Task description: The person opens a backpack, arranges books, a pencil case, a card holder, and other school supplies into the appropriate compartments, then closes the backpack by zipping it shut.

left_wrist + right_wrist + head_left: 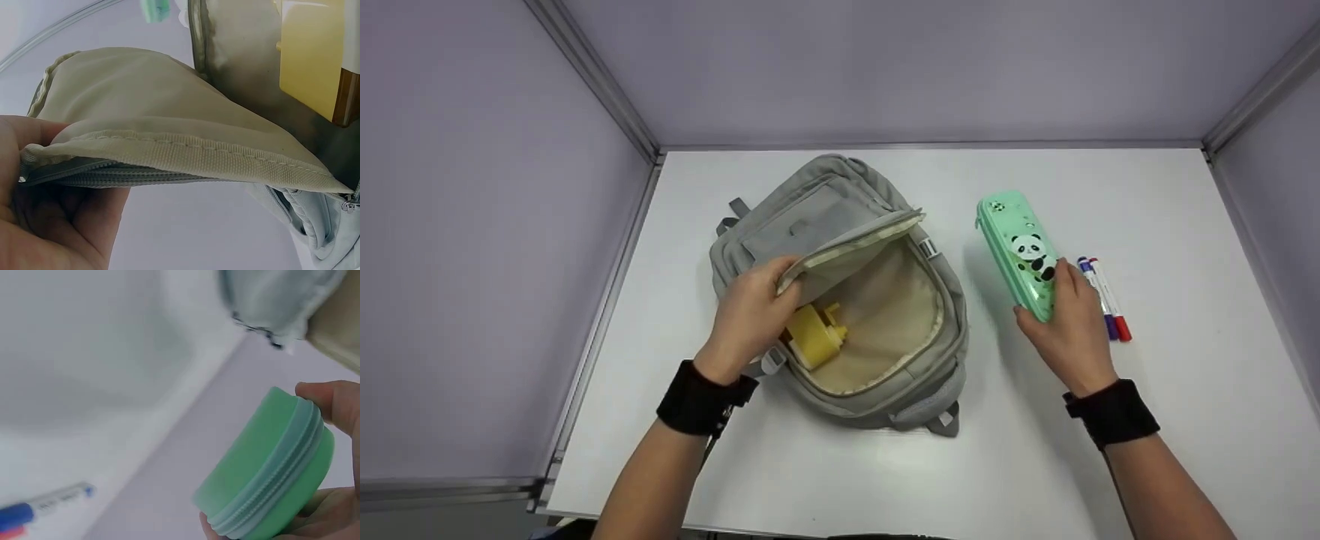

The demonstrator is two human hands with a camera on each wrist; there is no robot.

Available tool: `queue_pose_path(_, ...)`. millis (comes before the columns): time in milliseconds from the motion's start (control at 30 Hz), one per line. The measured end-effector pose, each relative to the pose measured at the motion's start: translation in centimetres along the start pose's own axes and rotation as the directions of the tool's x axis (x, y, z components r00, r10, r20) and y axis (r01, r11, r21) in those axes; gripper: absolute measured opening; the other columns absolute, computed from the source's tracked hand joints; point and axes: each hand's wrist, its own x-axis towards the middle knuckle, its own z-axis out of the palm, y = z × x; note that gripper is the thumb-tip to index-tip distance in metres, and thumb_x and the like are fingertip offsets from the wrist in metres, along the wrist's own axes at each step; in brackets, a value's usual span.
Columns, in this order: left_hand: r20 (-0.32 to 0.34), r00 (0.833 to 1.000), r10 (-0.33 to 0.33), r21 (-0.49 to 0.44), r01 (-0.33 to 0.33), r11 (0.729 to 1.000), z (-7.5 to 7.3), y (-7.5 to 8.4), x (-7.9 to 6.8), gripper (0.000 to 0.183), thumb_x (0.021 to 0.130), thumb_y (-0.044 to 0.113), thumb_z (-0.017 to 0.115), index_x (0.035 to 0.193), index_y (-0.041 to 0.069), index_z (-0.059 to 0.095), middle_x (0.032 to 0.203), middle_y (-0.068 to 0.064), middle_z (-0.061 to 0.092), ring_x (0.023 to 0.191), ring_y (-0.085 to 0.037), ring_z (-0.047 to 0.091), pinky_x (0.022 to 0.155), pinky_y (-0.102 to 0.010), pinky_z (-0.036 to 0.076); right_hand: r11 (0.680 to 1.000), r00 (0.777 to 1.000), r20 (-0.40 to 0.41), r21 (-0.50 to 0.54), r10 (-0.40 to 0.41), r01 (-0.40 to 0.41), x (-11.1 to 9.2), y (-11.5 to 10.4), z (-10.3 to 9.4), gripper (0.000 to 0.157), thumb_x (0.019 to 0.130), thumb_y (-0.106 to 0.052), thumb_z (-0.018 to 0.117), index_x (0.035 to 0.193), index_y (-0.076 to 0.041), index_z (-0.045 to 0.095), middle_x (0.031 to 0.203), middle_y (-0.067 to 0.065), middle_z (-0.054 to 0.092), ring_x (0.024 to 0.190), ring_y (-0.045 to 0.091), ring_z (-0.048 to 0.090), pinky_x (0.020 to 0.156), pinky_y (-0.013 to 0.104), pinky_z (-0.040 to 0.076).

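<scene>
A grey backpack (pixel 840 202) lies on the white table with its main pocket unzipped. My left hand (pixel 754 311) pinches the edge of its flap (pixel 135 101) and holds it raised, showing the beige lining. Inside the pocket sits a yellow object (pixel 815 337) with a brown part at one end; the flap hides some of it. To the right of the bag, my right hand (pixel 1069 322) grips a mint-green pencil case (pixel 1014 244) with a panda on its lid, thumb on one side and fingers on the other. The right wrist view shows the case's zipped end (pixel 275 478).
Two markers, one blue-capped (pixel 1099 296) and one red-capped (pixel 1112 304), lie on the table (pixel 900 480) just right of the right hand. Pale panels (pixel 930 75) with metal edges enclose the table at the back and sides. Straps (pixel 945 424) stick out from the bag's lower end.
</scene>
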Motion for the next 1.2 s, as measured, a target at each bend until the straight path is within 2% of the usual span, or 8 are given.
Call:
queue_pose_path(100, -0.007, 1.000, -0.005, -0.006, 0.005, 1.000, -0.1, 0.0, 0.0, 0.026, 0.101, 0.013, 0.058, 0.123, 0.008, 0.072, 0.114, -0.007, 0.074, 0.097, -0.018, 0.070, 0.081, -0.040, 0.055, 0.999, 0.999, 0.016, -0.002, -0.043, 0.043, -0.5, -2.0, -1.3, 0.090, 0.081, -0.011, 0.083, 0.152, 0.013, 0.033, 0.147, 0.037, 0.040, 0.120, 0.050, 0.048, 0.094, 0.064, 0.041)
queue_pose_path(233, -0.024, 1.000, 0.003, -0.006, -0.003, 1.000, -0.2, 0.0, 0.0, 0.026, 0.100, 0.011, 0.059, 0.122, 0.007, 0.073, 0.113, -0.009, 0.074, 0.090, -0.018, 0.069, 0.078, -0.039, 0.055, 0.995, 0.992, 0.076, 0.004, -0.098, 0.098, -1.6, -4.2, -2.4, 0.090, 0.079, -0.010, 0.084, 0.151, 0.013, 0.035, 0.147, 0.035, 0.042, 0.122, 0.047, 0.049, 0.096, 0.062, 0.042)
queue_pose_path(400, -0.039, 0.999, 0.018, 0.002, -0.018, 1.000, -0.3, 0.0, 0.0, 0.024, 0.100, 0.010, 0.060, 0.120, 0.006, 0.073, 0.111, -0.008, 0.075, 0.085, -0.018, 0.067, 0.075, -0.039, 0.054, 0.987, 0.968, 0.196, 0.023, -0.159, 0.157, -3.2, -6.3, -2.1, 0.087, 0.080, -0.011, 0.083, 0.150, 0.013, 0.038, 0.146, 0.035, 0.044, 0.124, 0.047, 0.049, 0.098, 0.061, 0.043)
queue_pose_path(567, -0.045, 0.999, 0.019, 0.003, -0.019, 1.000, -0.3, 0.0, 0.1, 0.024, 0.100, 0.011, 0.059, 0.119, 0.006, 0.073, 0.109, -0.008, 0.075, 0.081, -0.018, 0.066, 0.072, -0.038, 0.053, 0.979, 0.925, 0.322, 0.028, -0.200, 0.202, -3.3, -8.1, 0.1, 0.088, 0.084, -0.019, 0.081, 0.152, 0.011, 0.036, 0.149, 0.032, 0.042, 0.131, 0.044, 0.046, 0.104, 0.057, 0.042)
queue_pose_path(767, -0.044, 0.999, 0.027, 0.015, -0.026, 1.000, -0.2, 0.1, 0.3, 0.026, 0.099, 0.010, 0.059, 0.122, 0.005, 0.072, 0.112, -0.010, 0.075, 0.084, -0.018, 0.069, 0.074, -0.038, 0.055, 0.972, 0.887, 0.406, 0.012, -0.219, 0.235, -1.1, -9.3, 3.5, 0.088, 0.086, -0.025, 0.077, 0.153, 0.012, 0.033, 0.150, 0.033, 0.041, 0.135, 0.045, 0.043, 0.108, 0.054, 0.039)
queue_pose_path(967, -0.041, 0.999, 0.010, 0.001, -0.010, 1.000, -0.3, 0.3, 0.2, 0.027, 0.100, 0.009, 0.058, 0.123, 0.004, 0.072, 0.113, -0.011, 0.074, 0.088, -0.019, 0.069, 0.076, -0.039, 0.055, 0.952, 0.877, 0.402, -0.041, -0.263, 0.304, 1.7, -10.0, 6.7, 0.085, 0.089, -0.025, 0.073, 0.151, 0.016, 0.031, 0.149, 0.037, 0.040, 0.136, 0.049, 0.042, 0.112, 0.054, 0.035)
queue_pose_path(1200, -0.053, 0.998, 0.033, 0.019, -0.032, 0.999, -0.4, 0.4, 0.1, 0.026, 0.099, 0.008, 0.060, 0.122, 0.003, 0.072, 0.114, -0.012, 0.074, 0.097, -0.022, 0.071, 0.082, -0.041, 0.055, 0.925, 0.867, 0.405, -0.113, -0.290, 0.362, 3.7, -11.0, 9.2, 0.084, 0.092, -0.025, 0.071, 0.150, 0.019, 0.029, 0.148, 0.038, 0.039, 0.133, 0.052, 0.043, 0.113, 0.057, 0.033)
